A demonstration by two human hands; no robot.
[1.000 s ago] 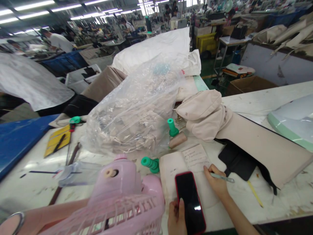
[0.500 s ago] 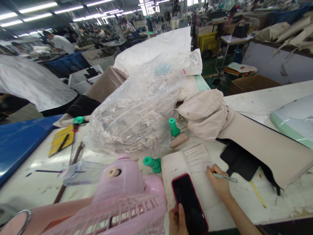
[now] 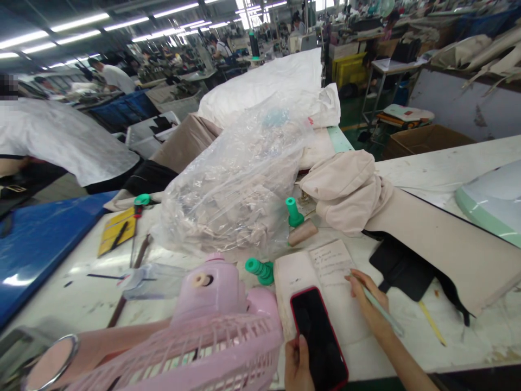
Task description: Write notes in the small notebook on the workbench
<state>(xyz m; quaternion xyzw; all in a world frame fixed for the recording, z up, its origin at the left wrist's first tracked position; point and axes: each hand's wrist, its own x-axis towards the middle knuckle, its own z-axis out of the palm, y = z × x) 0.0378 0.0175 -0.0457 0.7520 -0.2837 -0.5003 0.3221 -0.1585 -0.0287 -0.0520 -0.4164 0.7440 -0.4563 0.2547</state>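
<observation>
An open notebook (image 3: 331,271) with handwritten lines lies on the worktable in front of me. My right hand (image 3: 368,301) is closed around a pale green pen (image 3: 380,308), its tip side at the right page. Lower down, my left hand (image 3: 299,361) grips the left edge of a smartphone (image 3: 317,334) with a dark screen and a red case. The phone covers the lower part of the notebook. Just left of the notebook are green thread spools (image 3: 260,270) and a pink fan (image 3: 211,304).
A clear plastic bag (image 3: 232,201) full of beige pieces fills the middle. Beige fabric (image 3: 439,233) and a black piece (image 3: 401,269) lie at right, near a yellow strip (image 3: 432,323). At left are a yellow pad (image 3: 117,231) and a person in a white shirt (image 3: 69,136).
The pen has tilted more steeply, its rear end swinging down toward my wrist. My left hand stays on the phone. The whole view has shifted slightly.
</observation>
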